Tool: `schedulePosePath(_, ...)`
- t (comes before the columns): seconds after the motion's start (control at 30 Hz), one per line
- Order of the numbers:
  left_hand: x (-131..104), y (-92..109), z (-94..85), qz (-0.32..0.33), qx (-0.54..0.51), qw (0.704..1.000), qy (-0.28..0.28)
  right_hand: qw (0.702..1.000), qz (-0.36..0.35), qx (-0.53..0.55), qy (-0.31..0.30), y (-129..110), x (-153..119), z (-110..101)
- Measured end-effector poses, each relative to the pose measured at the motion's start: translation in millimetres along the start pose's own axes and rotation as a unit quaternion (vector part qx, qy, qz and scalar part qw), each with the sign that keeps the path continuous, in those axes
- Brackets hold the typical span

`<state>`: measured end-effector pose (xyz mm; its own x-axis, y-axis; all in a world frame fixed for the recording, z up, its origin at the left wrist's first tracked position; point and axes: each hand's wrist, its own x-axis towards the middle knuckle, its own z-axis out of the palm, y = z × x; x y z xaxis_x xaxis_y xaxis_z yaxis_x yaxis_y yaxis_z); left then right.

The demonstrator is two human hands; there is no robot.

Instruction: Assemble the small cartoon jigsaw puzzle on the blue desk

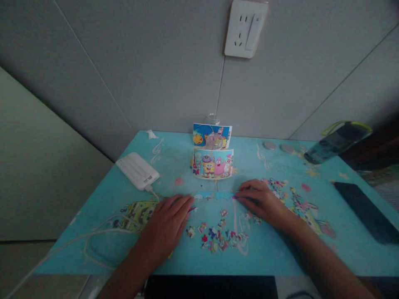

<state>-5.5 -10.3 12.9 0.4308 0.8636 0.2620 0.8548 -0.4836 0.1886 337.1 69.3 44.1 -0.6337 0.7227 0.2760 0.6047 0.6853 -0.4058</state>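
A short joined strip of light blue puzzle pieces [213,195] lies on the blue cartoon table mat [174,166]. My left hand [168,222] rests flat on the mat, fingertips at the strip's left end. My right hand [260,201] lies palm down with its fingertips at the strip's right end. Neither hand grips anything that I can see. Several loose puzzle pieces [218,237] are scattered between my wrists. Another heap of pieces [285,191] sits just right of my right hand. Two cartoon reference pictures [213,164] stand upright behind the strip.
A white power bank [137,170] with a cable lies at the left back. A dark bottle [338,141] lies at the right back, near two coins [269,145]. A black phone [366,211] is at the right edge. A wall socket [245,28] hangs above.
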Motion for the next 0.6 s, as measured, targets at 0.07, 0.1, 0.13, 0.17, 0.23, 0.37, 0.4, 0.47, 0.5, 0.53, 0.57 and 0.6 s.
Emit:
schedulePosePath(0.07, 2.1, 1.8, -3.6, 0.0, 0.007, 1.0, 0.0, 1.0, -0.015, -0.011, -0.005, -1.1, -0.2, 3.4)
schedulePosePath(0.1, 3.4, 2.8, -5.6, -0.001, 0.01, 1.0, -0.001, 1.0, -0.02, -0.018, -0.006, -1.4, 0.0, 5.1)
schedulePosePath(0.13, 4.7, 3.8, -7.7, 0.0, 0.013, 1.0, -0.003, 0.999, -0.022, -0.024, -0.007, -1.4, 0.2, 6.7)
schedulePosePath(0.17, 6.1, 4.8, -9.6, 0.001, 0.016, 1.0, -0.006, 0.999, -0.023, -0.03, -0.009, -1.1, 0.4, 8.1)
schedulePosePath(0.23, 8.7, 6.8, -12.6, 0.004, 0.022, 1.0, -0.009, 0.999, -0.024, -0.038, -0.011, -0.3, 0.4, 10.0)
schedulePosePath(0.37, 14.3, 10.3, -15.0, 0.01, 0.031, 0.999, -0.013, 0.998, -0.024, -0.051, -0.007, 1.5, -1.1, 10.7)
schedulePosePath(0.4, 16.1, 11.1, -15.2, 0.01, 0.03, 0.999, -0.015, 0.998, -0.021, -0.056, -0.007, 1.9, -1.5, 10.6)
schedulePosePath(0.47, 20.3, 12.1, -15.5, 0.009, 0.022, 0.999, -0.021, 0.998, -0.014, -0.069, -0.004, 2.9, -2.2, 10.3)
schedulePosePath(0.5, 22.8, 12.2, -15.4, 0.01, 0.016, 1.0, -0.023, 0.997, -0.008, -0.076, -0.003, 3.5, -2.4, 10.2)
schedulePosePath(0.53, 25.3, 11.8, -15.0, 0.011, 0.008, 1.0, -0.024, 0.997, -0.004, -0.083, -0.003, 4.2, -2.6, 10.2)
schedulePosePath(0.57, 28.0, 10.9, -14.3, 0.012, 0.0, 1.0, -0.024, 0.996, 0.001, -0.09, -0.003, 4.9, -2.8, 10.2)
schedulePosePath(0.6, 30.5, 9.6, -13.2, 0.011, -0.009, 1.0, -0.023, 0.995, 0.006, -0.096, -0.003, 5.8, -2.9, 10.4)
